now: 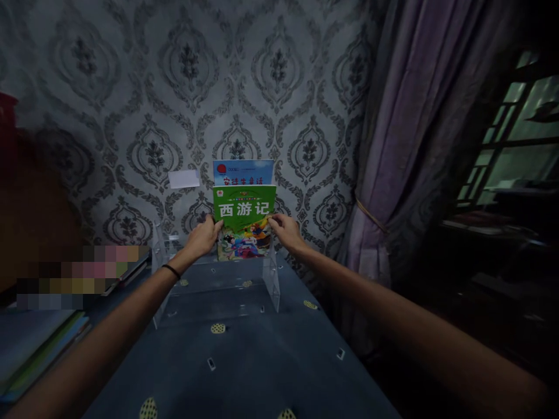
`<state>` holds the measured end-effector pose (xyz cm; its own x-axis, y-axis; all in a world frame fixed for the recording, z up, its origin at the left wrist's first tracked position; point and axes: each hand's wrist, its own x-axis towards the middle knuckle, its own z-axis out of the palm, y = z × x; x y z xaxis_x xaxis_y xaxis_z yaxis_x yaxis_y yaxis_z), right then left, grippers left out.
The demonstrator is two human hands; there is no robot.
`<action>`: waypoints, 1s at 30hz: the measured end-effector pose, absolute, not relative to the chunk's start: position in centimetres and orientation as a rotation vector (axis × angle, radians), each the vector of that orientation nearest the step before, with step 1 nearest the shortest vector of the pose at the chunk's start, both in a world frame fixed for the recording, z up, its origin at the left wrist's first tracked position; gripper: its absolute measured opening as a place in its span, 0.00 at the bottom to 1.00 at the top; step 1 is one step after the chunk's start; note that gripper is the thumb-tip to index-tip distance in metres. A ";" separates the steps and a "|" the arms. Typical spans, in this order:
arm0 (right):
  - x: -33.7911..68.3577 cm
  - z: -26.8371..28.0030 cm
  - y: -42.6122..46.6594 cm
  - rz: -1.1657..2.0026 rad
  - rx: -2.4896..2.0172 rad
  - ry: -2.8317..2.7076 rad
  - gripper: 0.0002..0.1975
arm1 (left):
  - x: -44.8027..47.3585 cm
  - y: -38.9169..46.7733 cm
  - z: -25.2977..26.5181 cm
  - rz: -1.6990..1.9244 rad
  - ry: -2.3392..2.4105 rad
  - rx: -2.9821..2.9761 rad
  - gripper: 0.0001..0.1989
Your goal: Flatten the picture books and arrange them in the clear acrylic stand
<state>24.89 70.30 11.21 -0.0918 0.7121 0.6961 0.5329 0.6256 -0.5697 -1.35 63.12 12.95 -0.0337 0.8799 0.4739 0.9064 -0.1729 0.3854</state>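
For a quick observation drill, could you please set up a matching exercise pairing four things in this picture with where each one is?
Things:
1. green book
2. blue book
3. clear rack
4. stack of books

Places:
A. far left of the table
B. held upright between both hands
C. standing on the blue cloth, under the hands
D. upright behind the held book, by the wall

Pairs: 1-B, 2-D, 3-C, 4-A. The left hand and right hand each hold one side edge.

Hidden and unclear parts

The green book (244, 221) covers most of the blue book (243, 173) behind it; a pixelated patch (78, 273) blurs things on the left, and the stacked books (30, 355) run off the edge.
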 end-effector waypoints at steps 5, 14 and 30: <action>24.8 11.1 70.4 0.223 -1.033 -1.755 0.13 | -1.3 63.2 12.9 -0.956 -2.033 -2.097 0.19; 24.8 11.5 70.1 0.230 -1.045 -1.770 0.12 | -0.6 62.4 13.4 -0.928 -2.102 -2.040 0.20; 25.0 11.2 68.8 0.236 -1.016 -1.733 0.17 | -1.1 61.8 12.9 -0.934 -2.102 -2.102 0.20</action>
